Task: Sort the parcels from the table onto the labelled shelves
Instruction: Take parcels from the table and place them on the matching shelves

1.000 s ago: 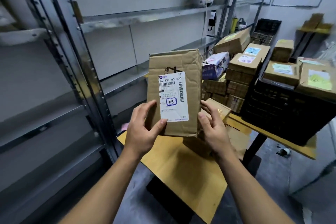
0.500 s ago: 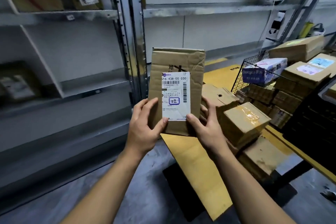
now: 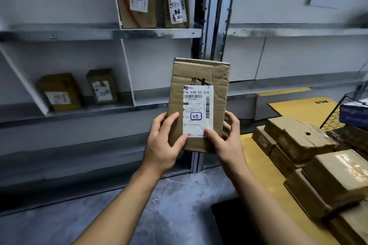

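- Left hand [image 3: 166, 143] closed round the lower left edge of the parcel [image 3: 199, 103], thumb laid flat on the front, fingers hidden behind.
- Right hand [image 3: 226, 141] closed on the lower right corner, thumb tip pressing the bottom of the white label [image 3: 198, 111], fingers curled round the side.
- Parcel held upright in the air between both hands — flat, creased brown cardboard, label facing the camera, a handwritten "22" in a blue box near the middle of the label.
- Parcel clear of the table [image 3: 256, 157], raised in front of the upright post [image 3: 216, 12] between two shelf bays.
- Step in hand, by the look of it: reading the label to pick a slot, not yet placing.
- To the left, a middle shelf [image 3: 151, 107] with two parcels standing in a divided bay; above it an upper shelf [image 3: 175, 33] with two more.
- Small tags on the shelf edges too blurred to read, so the right slot cannot be told from here.
- Next move probably calls for matching "22" to a shelf tag, then carrying the parcel over and standing it upright — likely a one-hand job once aimed.
- More parcels [image 3: 302, 139] left stacked on the table at right, so sorting looks far from finished.
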`<state>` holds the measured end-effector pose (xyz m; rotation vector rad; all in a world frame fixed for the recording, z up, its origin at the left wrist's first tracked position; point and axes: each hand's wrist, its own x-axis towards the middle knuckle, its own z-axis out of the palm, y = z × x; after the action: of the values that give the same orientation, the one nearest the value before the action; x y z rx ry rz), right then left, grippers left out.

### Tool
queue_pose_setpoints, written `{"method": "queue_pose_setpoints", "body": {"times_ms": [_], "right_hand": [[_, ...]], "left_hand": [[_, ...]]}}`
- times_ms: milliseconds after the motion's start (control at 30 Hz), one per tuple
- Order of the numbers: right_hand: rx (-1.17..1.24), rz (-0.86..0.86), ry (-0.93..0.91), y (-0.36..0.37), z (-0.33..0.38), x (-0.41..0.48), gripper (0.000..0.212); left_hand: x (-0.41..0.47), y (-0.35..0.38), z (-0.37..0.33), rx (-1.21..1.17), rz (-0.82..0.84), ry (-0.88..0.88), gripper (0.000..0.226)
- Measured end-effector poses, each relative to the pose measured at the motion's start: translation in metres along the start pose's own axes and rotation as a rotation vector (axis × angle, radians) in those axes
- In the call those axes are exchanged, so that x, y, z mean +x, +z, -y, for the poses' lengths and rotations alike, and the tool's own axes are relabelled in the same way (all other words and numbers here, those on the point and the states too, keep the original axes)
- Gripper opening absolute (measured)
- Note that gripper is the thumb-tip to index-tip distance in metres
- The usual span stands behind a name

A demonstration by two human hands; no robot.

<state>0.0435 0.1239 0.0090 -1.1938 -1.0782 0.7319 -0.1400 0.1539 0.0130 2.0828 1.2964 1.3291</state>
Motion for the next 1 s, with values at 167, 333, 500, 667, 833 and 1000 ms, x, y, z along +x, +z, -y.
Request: {"method": "queue_pose_setpoints", "body": {"times_ms": [167, 333, 500, 667, 833, 1000], "right_hand": [[0.073, 0.036, 0.026, 0.068, -0.002, 0.012, 0.060], [0.094, 0.038, 0.050, 0.123, -0.012, 0.024, 0.060], [0.115, 0.059, 0.033, 0.176, -0.016, 0.036, 0.058], [0.111, 0.090, -0.007, 0.227, -0.015, 0.048, 0.058], [0.117, 0.125, -0.023, 0.271, -0.015, 0.060, 0.058], [0.122, 0.168, -0.012, 0.306, -0.015, 0.075, 0.061]], "left_hand": [[0.021, -0.053, 0.040, 0.064, -0.004, -0.010, 0.058], [0.042, -0.104, 0.077, 0.108, 0.016, 0.012, 0.055], [0.061, -0.160, 0.110, 0.230, 0.029, 0.039, 0.051], [0.087, -0.217, 0.148, 0.512, 0.169, 0.011, 0.048], [0.106, -0.261, 0.174, 0.846, 0.343, -0.106, 0.055], [0.120, -0.285, 0.199, 0.876, 0.303, -0.155, 0.055]]}}
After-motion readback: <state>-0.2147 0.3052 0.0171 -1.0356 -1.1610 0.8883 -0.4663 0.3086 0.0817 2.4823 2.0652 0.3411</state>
